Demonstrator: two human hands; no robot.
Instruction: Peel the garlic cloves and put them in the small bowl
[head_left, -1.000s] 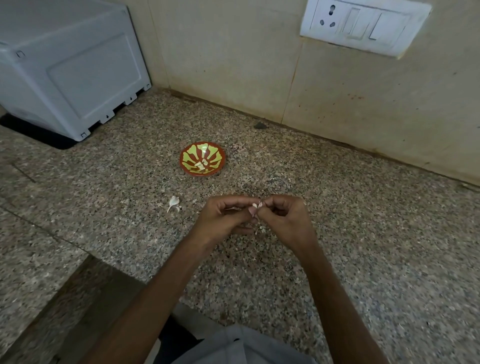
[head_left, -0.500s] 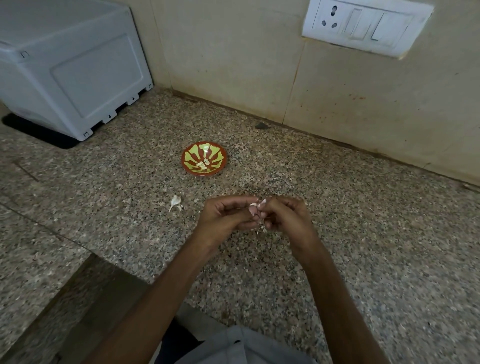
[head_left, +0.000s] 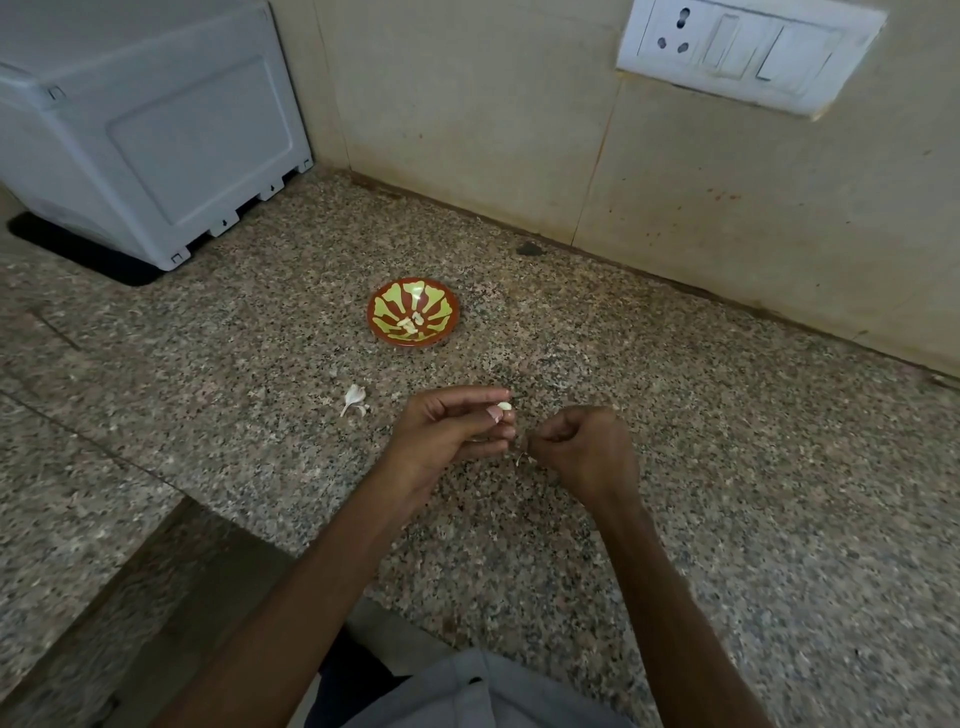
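A: Pinching a garlic clove (head_left: 504, 406), your left hand (head_left: 447, 434) has thumb and fingertips closed on it, above the counter (head_left: 727, 467), near the small bowl (head_left: 448, 312).
B: Your right hand (head_left: 584, 449) sits just beside, fingers curled; whether it holds anything, I cannot tell.

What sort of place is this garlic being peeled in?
Probably a home kitchen: speckled granite countertop, a switch-and-socket plate on the tiled wall, and a small bowl holding peeled garlic cloves.
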